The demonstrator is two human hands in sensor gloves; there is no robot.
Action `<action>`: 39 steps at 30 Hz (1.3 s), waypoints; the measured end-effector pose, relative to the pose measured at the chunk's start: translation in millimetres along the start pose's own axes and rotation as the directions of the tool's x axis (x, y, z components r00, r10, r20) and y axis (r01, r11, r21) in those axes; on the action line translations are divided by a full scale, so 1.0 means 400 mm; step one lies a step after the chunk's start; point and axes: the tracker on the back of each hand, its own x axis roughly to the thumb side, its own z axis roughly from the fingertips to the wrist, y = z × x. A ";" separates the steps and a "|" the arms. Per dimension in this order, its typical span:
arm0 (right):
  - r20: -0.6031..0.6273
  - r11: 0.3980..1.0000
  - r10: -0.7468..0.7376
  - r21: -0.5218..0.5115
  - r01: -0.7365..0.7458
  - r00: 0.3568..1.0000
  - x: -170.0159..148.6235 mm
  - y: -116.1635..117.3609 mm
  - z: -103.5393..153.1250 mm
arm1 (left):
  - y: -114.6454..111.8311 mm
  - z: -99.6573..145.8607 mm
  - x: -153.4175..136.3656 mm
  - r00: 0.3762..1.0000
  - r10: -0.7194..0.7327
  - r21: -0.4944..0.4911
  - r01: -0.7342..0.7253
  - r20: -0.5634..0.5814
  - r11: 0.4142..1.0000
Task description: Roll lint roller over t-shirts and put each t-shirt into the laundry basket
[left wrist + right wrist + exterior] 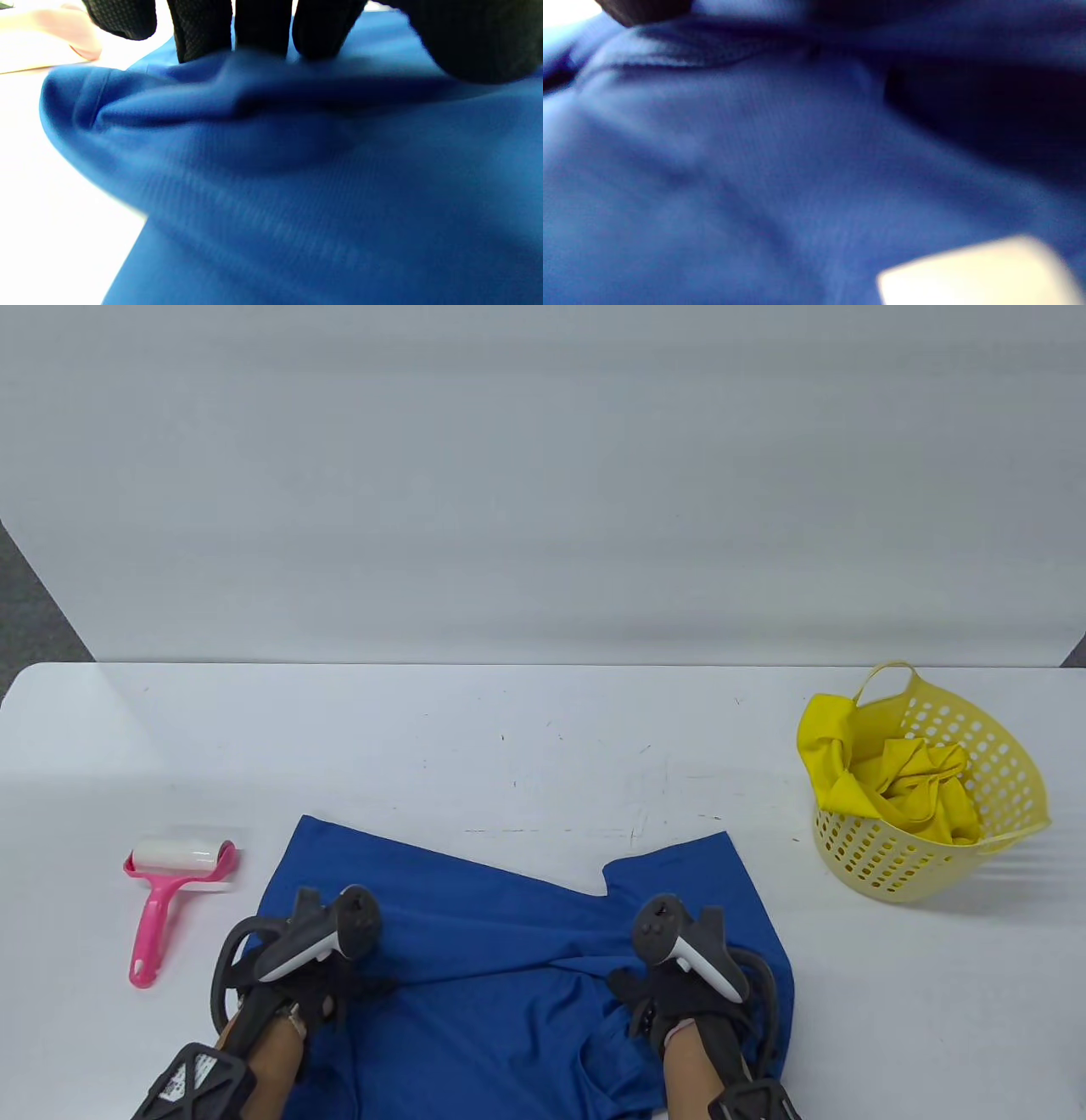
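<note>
a: two hands on one blue knit t-shirt (509,950) spread at the desk's (509,729) near edge; left hand (318,984) fingers (203,29) press the cloth; right hand (679,993) grip, cannot tell.
b: one pink-handled lint roller (174,891) lies just left, handle toward us, nearer the left hand; one yellow perforated plastic basket (925,789), far right, holds one yellow t-shirt (908,789).
</note>
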 end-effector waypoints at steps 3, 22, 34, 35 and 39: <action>0.155 0.991 -0.108 -0.059 0.119 0.982 -0.065 0.000 -0.051 | -0.010 -0.007 -0.006 0.999 0.045 -0.031 -0.044 0.024 0.999; -0.101 0.964 0.264 0.042 -0.261 0.959 0.103 0.042 0.018 | 0.010 0.013 0.006 0.999 0.033 -0.063 -0.034 -0.015 0.997; -0.101 0.977 0.201 -0.056 -0.208 0.974 0.069 -0.062 -0.152 | 0.026 -0.124 -0.008 0.995 0.039 0.020 -0.038 -0.093 0.999; -0.103 0.975 0.203 -0.066 -0.210 0.974 0.071 -0.068 -0.161 | 0.029 -0.132 -0.009 0.994 0.044 0.023 -0.042 -0.100 0.999; -0.093 0.973 0.211 -0.072 -0.218 0.973 0.072 -0.086 -0.179 | 0.033 -0.145 -0.011 0.992 0.056 0.022 -0.053 -0.114 0.998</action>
